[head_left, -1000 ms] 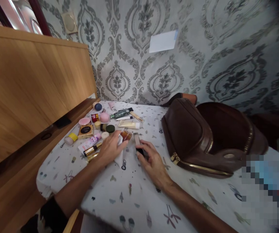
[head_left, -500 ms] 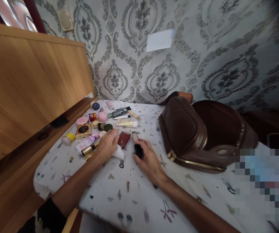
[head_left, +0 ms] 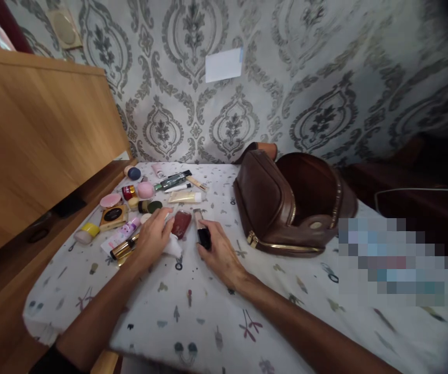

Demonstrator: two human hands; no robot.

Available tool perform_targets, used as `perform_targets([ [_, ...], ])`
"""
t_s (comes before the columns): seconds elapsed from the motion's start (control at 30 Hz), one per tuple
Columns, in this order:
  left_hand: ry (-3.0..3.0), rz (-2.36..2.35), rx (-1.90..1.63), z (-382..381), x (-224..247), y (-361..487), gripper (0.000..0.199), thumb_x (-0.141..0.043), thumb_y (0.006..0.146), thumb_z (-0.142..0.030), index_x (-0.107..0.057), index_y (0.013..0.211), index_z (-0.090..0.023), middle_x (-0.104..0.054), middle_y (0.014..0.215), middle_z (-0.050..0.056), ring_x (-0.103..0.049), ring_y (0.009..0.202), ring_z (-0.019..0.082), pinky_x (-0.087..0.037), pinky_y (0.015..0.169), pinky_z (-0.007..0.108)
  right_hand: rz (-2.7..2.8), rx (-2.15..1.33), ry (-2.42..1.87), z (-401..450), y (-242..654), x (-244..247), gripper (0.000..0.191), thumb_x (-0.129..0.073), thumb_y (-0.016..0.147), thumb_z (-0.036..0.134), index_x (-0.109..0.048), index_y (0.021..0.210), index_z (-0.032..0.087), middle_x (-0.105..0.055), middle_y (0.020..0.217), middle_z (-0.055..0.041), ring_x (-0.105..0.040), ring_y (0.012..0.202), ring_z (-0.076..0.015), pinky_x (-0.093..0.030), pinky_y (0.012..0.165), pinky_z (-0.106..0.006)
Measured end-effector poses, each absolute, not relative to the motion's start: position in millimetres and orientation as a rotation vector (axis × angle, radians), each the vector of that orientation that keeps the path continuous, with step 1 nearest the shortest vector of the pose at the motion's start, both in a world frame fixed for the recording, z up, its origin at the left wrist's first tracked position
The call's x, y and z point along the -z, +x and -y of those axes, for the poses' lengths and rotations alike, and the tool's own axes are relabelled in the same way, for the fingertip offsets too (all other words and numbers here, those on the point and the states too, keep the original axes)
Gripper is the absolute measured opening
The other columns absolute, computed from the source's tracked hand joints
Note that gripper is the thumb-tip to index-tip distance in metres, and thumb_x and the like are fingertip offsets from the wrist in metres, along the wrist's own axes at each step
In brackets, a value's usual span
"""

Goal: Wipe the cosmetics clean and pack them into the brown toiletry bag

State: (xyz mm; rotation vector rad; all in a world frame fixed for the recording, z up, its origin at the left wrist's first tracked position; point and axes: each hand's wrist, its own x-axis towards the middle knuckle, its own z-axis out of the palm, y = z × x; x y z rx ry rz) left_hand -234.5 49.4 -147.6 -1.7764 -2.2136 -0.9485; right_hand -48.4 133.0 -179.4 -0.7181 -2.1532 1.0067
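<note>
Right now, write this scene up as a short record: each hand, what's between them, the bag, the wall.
Left hand: holding a white tissue
Right hand: holding a small bottle by its black end
Between hands: red-brown item, on the printed cloth
Bag: brown, unzipped, right of both hands
Wall: patterned, white paper on it

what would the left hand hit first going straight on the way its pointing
The left hand would probably meet the pale-yellow squeeze tube with white cap, though depth is unclear and the flat dark-red item lies close too.
</note>
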Motion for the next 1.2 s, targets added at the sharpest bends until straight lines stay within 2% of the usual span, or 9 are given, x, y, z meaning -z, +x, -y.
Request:
perform_targets([
  [0.1,-1.814,2.231,0.855,-48,147,-231,0.033,-0.04,0.1,-0.038,-0.057,0.122,-0.02,-0.065,0.111,0.009,-0.062,0.106,0.027,-0.05,0.092,0.041,2.172,-0.996,-0.719,-132,-49,179,0.059,-0.057,0.077,0.009,-0.046,0.133,0.022,-0.053,0.128,-0.0094,-0.055,0.12,-0.0247,-0.045,0.107,-0.045],
  [0.23,-1.888,2.21,0.681,-46,149,-229,0.049,-0.046,0.097,-0.047,-0.049,0.139,-0.021,-0.059,0.113,0.009,-0.06,0.106,0.029,-0.051,0.09,0.042,2.183,-0.963,-0.696,-130,-49,178,0.063,-0.057,0.075,0.005,-0.045,0.134,0.021,-0.053,0.129,-0.0109,-0.053,0.123,-0.0252,-0.045,0.108,-0.045],
  [0.43,-2.069,2.108,0.56,-45,148,-233,0.067,-0.053,0.089,-0.038,-0.032,0.15,-0.022,-0.053,0.123,0.011,-0.053,0.115,0.031,-0.048,0.096,0.046,2.189,-0.971,-0.682,-128,-48,175,0.062,-0.056,0.074,0.001,-0.045,0.133,0.019,-0.052,0.128,-0.0125,-0.05,0.125,-0.0256,-0.043,0.111,-0.043],
  [0.67,-2.065,2.112,0.668,-48,152,-230,0.059,-0.05,0.092,-0.033,-0.034,0.148,-0.024,-0.052,0.124,0.011,-0.05,0.119,0.031,-0.045,0.102,0.049,2.196,-0.968,-0.668,-130,-47,176,0.061,-0.056,0.074,0.0,-0.047,0.131,0.02,-0.052,0.126,-0.0111,-0.051,0.122,-0.0247,-0.044,0.11,-0.044],
  [0.9,-2.025,2.076,0.617,-48,152,-221,0.046,-0.051,0.094,-0.029,-0.046,0.139,-0.021,-0.054,0.122,0.012,-0.05,0.117,0.031,-0.046,0.101,0.049,2.177,-0.949,-0.629,-135,-50,186,0.061,-0.055,0.075,0.001,-0.047,0.132,0.02,-0.052,0.127,-0.0113,-0.049,0.125,-0.0255,-0.041,0.112,-0.045],
  [1.2,-2.018,2.133,0.716,-46,149,-217,0.046,-0.054,0.092,-0.025,-0.049,0.138,-0.022,-0.053,0.122,0.011,-0.051,0.119,0.029,-0.046,0.103,0.047,2.209,-0.919,-0.605,-136,-48,186,0.057,-0.053,0.078,0.006,-0.046,0.132,0.021,-0.052,0.126,-0.0111,-0.052,0.123,-0.0256,-0.045,0.108,-0.046],
])
